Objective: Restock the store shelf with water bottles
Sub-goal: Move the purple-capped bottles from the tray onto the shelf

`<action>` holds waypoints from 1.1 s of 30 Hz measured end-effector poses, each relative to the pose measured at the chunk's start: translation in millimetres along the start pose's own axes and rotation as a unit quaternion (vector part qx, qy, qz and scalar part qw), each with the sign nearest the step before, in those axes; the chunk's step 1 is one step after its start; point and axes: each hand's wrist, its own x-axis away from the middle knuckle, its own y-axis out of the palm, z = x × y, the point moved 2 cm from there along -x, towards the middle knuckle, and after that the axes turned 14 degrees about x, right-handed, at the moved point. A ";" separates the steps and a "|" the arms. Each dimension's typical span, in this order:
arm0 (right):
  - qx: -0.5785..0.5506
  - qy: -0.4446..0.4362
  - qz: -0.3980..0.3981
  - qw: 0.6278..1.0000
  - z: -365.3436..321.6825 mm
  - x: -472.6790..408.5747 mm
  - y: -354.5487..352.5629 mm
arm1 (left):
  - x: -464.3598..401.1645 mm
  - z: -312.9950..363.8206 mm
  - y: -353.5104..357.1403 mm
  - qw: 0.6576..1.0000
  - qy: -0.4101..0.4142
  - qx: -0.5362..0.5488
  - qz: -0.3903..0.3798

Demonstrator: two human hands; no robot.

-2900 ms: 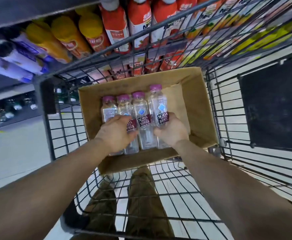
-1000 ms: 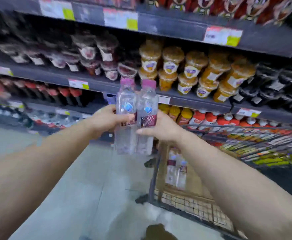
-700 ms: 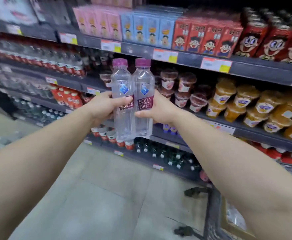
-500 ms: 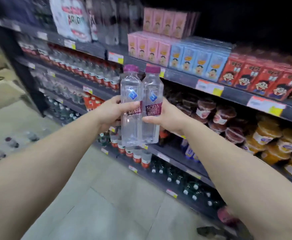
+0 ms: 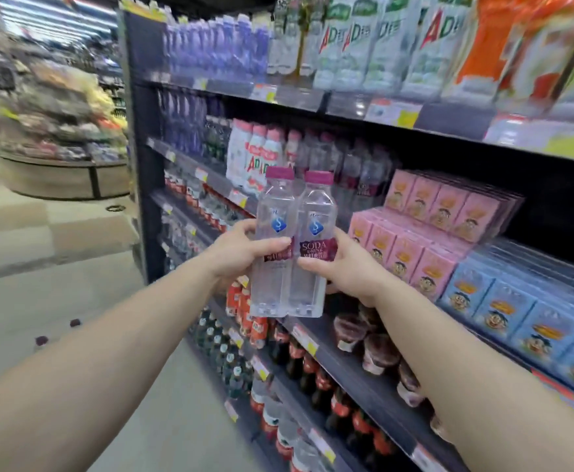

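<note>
Two clear soda water bottles with purple caps and maroon labels are held upright, pressed side by side, in front of the shelving. My left hand [image 5: 236,253] grips the left bottle [image 5: 273,212]; my right hand [image 5: 345,270] grips the right bottle [image 5: 316,212]. Behind them, on the shelf [image 5: 357,120] level with the caps, stands a row of similar purple-capped bottles [image 5: 357,168], dim and blurred.
Pink cartons [image 5: 425,229] and blue cartons [image 5: 503,308] fill the shelf to the right. White "AD" bottles [image 5: 255,155] stand to the left. Lower shelves hold red-capped bottles [image 5: 299,356] and cups [image 5: 364,338]. Open aisle floor [image 5: 74,287] lies to the left, and a round display [image 5: 61,137] stands beyond.
Both hands lifted two bottles out of the cart's box and carried them up and left along the shelving. The view swung left; the cart has left the frame.
</note>
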 end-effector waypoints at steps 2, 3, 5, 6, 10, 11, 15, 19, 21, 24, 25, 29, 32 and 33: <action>-0.003 -0.002 0.010 1.000 -3.1 -20.6 -4.2 | -19.3 8.8 -3.3 1.000 0.012 -0.003 -0.003; 0.001 -0.002 0.018 1.000 -1.9 -30.9 -6.3 | -30.6 11.9 -4.9 1.000 0.014 -0.001 -0.008; 0.019 0.002 0.034 0.999 -2.3 -48.3 -10.6 | -52.5 16.3 -6.4 0.999 0.014 0.008 -0.028; 0.029 0.005 0.041 0.999 -1.6 -57.1 -12.5 | -66.2 15.8 -9.3 0.999 0.013 0.012 -0.036; 0.026 0.038 0.072 0.996 7.9 -99.3 -14.0 | -122.1 18.3 -21.4 0.998 0.008 -0.002 -0.065; 0.021 0.052 0.078 0.995 9.8 -112.0 -12.4 | -135.5 19.9 -25.7 0.997 0.005 0.002 -0.080; 0.048 0.066 0.144 0.986 4.8 -159.0 -4.9 | -195.2 32.4 -50.2 0.993 -0.003 -0.007 -0.117; 0.117 0.098 0.219 0.964 1.2 -191.5 -5.0 | -250.3 53.3 -69.5 0.983 0.011 -0.049 -0.178; 0.142 0.129 0.260 0.947 5.6 -202.1 -11.0 | -272.0 60.8 -75.4 0.977 0.021 -0.062 -0.203; 0.150 0.189 0.295 0.925 12.6 -209.1 -18.7 | -301.4 59.0 -79.4 0.972 0.018 -0.086 -0.218; 0.148 0.204 0.303 0.919 17.1 -211.2 -19.6 | -309.8 55.5 -79.9 0.970 0.018 -0.093 -0.223; 0.141 0.257 0.327 0.898 37.2 -217.5 -14.7 | -320.3 44.0 -81.1 0.961 0.008 -0.101 -0.256; 0.134 0.293 0.341 0.883 40.2 -216.4 -14.0 | -321.8 35.8 -84.1 0.959 -0.001 -0.099 -0.266; 0.141 0.297 0.342 0.880 40.5 -217.4 -15.0 | -321.5 35.4 -85.2 0.958 -0.001 -0.098 -0.268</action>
